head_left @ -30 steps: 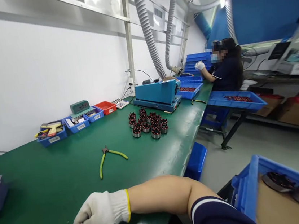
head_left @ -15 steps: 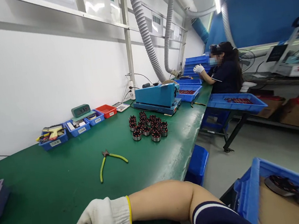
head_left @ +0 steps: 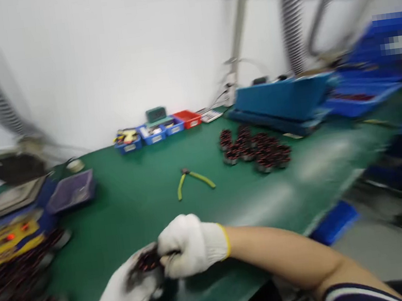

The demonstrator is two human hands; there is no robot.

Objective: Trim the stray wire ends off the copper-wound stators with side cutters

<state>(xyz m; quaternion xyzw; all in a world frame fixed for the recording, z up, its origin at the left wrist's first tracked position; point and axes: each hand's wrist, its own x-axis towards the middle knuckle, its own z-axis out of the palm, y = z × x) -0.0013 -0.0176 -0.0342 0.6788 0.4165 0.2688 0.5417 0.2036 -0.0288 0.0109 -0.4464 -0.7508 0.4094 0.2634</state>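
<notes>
Both my hands wear white gloves and meet at the near edge of the green bench (head_left: 135,188). My left hand (head_left: 125,289) cups a small dark wound part with red windings (head_left: 147,263). My right hand (head_left: 188,245) is closed in a fist right against that part, gripping it or something thin beside it; motion blur hides which. Yellow-handled cutters (head_left: 193,178) lie on the bench beyond my hands. A cluster of several similar wound parts (head_left: 255,148) stands farther right.
More dark wound parts (head_left: 16,290) are piled at the near left beside a yellow and blue device (head_left: 4,238) and a purple tray (head_left: 70,190). Small blue and red bins (head_left: 154,129) line the wall. A blue machine (head_left: 283,101) sits at the right.
The view has swung left and down. My left hand has come into sight holding a wound part, and my right hand has lifted up to it, closed in a fist.
</notes>
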